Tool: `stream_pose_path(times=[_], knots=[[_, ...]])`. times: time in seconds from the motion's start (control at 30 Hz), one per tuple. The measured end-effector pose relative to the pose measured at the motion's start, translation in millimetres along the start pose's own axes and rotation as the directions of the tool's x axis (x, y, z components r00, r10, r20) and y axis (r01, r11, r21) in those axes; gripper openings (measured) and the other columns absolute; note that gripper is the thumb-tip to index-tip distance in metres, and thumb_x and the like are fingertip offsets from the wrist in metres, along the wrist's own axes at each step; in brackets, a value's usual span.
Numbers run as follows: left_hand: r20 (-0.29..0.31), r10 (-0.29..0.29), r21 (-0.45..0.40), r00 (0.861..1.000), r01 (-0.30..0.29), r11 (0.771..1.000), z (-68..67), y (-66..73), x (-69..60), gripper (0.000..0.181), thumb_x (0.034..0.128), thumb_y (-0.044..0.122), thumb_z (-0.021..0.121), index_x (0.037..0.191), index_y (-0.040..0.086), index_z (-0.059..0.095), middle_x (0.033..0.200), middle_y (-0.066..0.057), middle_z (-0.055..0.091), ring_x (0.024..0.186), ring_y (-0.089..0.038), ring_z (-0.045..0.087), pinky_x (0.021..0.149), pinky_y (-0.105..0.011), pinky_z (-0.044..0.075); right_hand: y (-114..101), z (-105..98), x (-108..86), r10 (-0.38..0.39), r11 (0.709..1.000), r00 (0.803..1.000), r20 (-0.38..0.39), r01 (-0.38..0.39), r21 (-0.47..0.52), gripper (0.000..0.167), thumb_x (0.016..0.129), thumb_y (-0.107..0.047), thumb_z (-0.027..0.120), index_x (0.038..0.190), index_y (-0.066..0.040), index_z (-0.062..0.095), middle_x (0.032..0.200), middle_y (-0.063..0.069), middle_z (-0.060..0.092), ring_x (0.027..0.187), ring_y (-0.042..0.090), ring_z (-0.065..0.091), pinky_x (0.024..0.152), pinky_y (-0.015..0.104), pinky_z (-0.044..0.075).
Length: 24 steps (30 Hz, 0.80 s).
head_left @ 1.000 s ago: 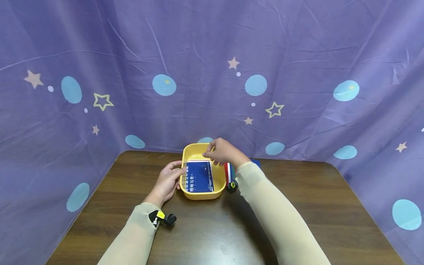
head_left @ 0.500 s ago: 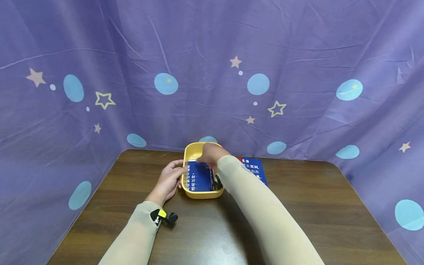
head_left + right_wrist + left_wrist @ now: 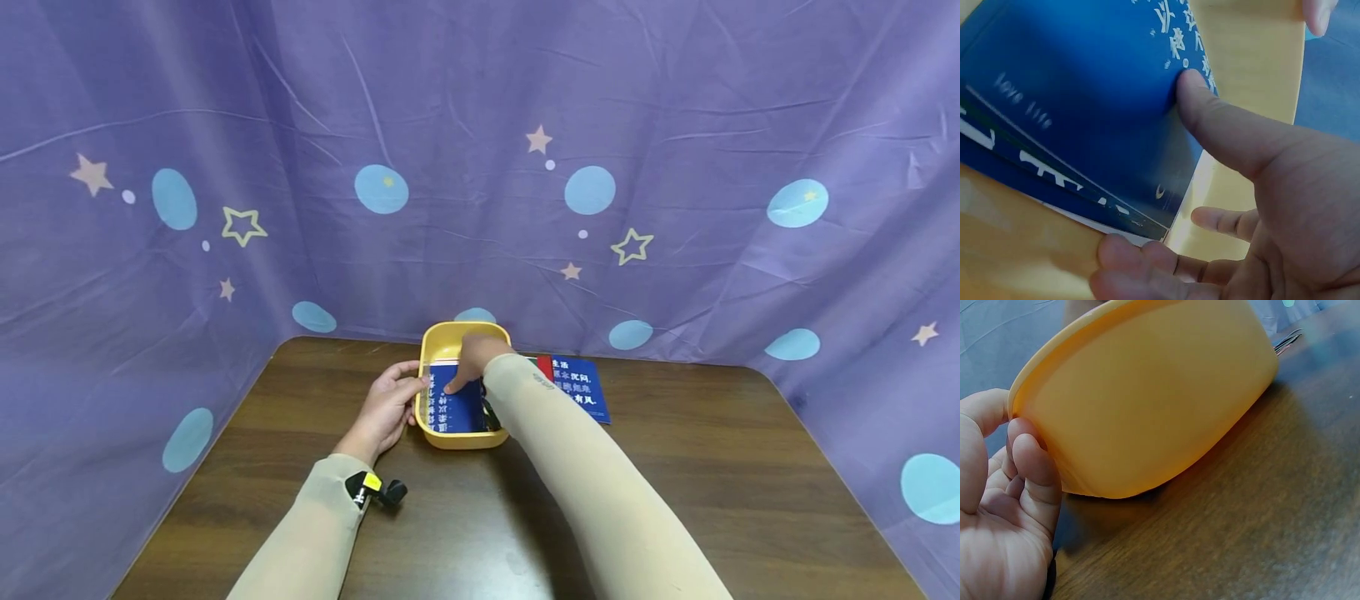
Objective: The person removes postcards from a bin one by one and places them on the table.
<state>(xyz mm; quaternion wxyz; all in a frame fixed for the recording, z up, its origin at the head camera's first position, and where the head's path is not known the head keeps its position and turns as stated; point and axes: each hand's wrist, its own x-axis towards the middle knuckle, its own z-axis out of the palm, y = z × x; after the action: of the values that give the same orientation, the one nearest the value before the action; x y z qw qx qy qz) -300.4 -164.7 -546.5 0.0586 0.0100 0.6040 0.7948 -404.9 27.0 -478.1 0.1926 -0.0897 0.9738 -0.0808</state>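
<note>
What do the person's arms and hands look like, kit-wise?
Left sleeve and right sleeve: long, fitted, pale cream fabric, small dark print near the right cuff. Left wrist: black wrist-worn device with yellow patch and white marking. Right wrist: any device mostly hidden. Left hand and right hand: bare, no gloves.

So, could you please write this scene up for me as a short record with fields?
container: yellow bin on a wooden table
contents: blue booklets with white lettering, exact count unclear
left hand: grips the bin's left rim
right hand: inside the bin, thumb on the top booklet's cover
outside the bin: blue booklet to its right, partly hidden by the right sleeve
backdrop: purple curtain with stars and light-blue ovals
</note>
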Motion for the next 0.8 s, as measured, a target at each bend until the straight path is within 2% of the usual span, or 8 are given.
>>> stream_pose_path(times=[0.2,0.33,0.47,0.53,0.6,0.63,0.73,0.8], knots=[[-0.018,-0.006,-0.005,1.000,0.006,1.000,1.0,0.5,0.5,0.051,0.1107,0.005,0.067,0.157,-0.002,0.047,0.093,-0.004,0.079,0.053,-0.007,0.059,0.041,-0.018,0.046,13,8,32.4,-0.029,1.000,0.999,-0.026,0.029,-0.002,0.070,0.071,-0.057,0.108,0.115,-0.013,0.074,0.098,-0.003,0.080,0.087,0.014,0.076,0.087,0.033,0.068],[-0.015,-0.009,0.001,1.000,0.009,1.000,1.1,0.5,0.7,0.052,0.1107,0.006,0.068,0.158,-0.002,0.047,0.094,-0.003,0.079,0.054,-0.008,0.059,0.042,-0.018,0.046,16,4,24.1,-0.042,0.998,0.996,-0.075,0.045,0.035,0.059,0.075,-0.041,0.109,0.112,-0.009,0.077,0.099,0.003,0.082,0.085,0.020,0.081,0.084,0.034,0.071],[-0.006,-0.008,0.010,1.000,0.008,1.000,0.3,-0.3,0.8,0.054,0.1109,0.006,0.068,0.159,-0.002,0.046,0.095,-0.002,0.079,0.055,-0.008,0.059,0.042,-0.018,0.046,19,-2,23.9,-0.053,0.994,0.993,-0.104,0.063,0.088,0.046,0.082,-0.030,0.105,0.111,-0.008,0.077,0.098,0.002,0.079,0.084,0.019,0.074,0.080,0.034,0.067],[-0.005,-0.005,0.015,1.000,0.005,1.000,-0.3,-0.8,0.9,0.054,0.1108,0.006,0.067,0.159,-0.003,0.045,0.095,-0.002,0.079,0.054,-0.007,0.058,0.042,-0.018,0.046,16,-11,11.5,-0.052,0.990,0.995,-0.090,0.063,0.127,0.034,0.090,-0.022,0.098,0.109,-0.006,0.074,0.096,0.004,0.075,0.082,0.021,0.070,0.075,0.035,0.064],[-0.011,-0.007,0.015,1.000,0.007,1.000,-1.0,-1.3,1.3,0.054,0.1107,0.005,0.067,0.159,-0.004,0.045,0.094,-0.002,0.079,0.052,-0.007,0.058,0.041,-0.018,0.045,19,-14,11.1,-0.084,0.984,0.992,-0.097,0.098,0.148,0.023,0.094,-0.016,0.091,0.093,-0.007,0.070,0.085,0.003,0.069,0.073,0.020,0.065,0.064,0.032,0.059],[-0.014,-0.008,0.015,1.000,0.008,1.000,-1.0,-1.5,1.4,0.053,0.1106,0.005,0.067,0.158,-0.003,0.045,0.094,-0.002,0.079,0.052,-0.007,0.057,0.041,-0.018,0.045,17,-21,0.3,-0.081,0.980,0.994,-0.079,0.094,0.174,0.023,0.097,-0.012,0.085,0.087,-0.007,0.066,0.080,0.004,0.065,0.068,0.021,0.062,0.061,0.032,0.055],[-0.023,-0.011,0.017,1.000,0.011,1.000,-0.4,-1.7,1.8,0.051,0.1108,0.004,0.067,0.157,-0.002,0.046,0.093,-0.001,0.078,0.050,-0.006,0.056,0.040,-0.018,0.045,19,-31,-17.2,-0.083,0.953,0.993,-0.084,0.104,0.283,0.042,0.102,-0.013,0.077,0.070,-0.014,0.050,0.066,0.000,0.051,0.058,0.017,0.051,0.056,0.030,0.048],[-0.024,-0.007,0.018,1.000,0.007,1.000,0.7,-1.2,2.4,0.051,0.1108,0.004,0.066,0.157,-0.002,0.046,0.092,-0.001,0.077,0.050,-0.006,0.055,0.040,-0.018,0.046,22,-38,-34.0,-0.071,0.918,0.992,-0.101,0.104,0.383,0.050,0.106,-0.014,0.073,0.066,-0.017,0.044,0.064,-0.002,0.043,0.058,0.015,0.047,0.057,0.030,0.049]])
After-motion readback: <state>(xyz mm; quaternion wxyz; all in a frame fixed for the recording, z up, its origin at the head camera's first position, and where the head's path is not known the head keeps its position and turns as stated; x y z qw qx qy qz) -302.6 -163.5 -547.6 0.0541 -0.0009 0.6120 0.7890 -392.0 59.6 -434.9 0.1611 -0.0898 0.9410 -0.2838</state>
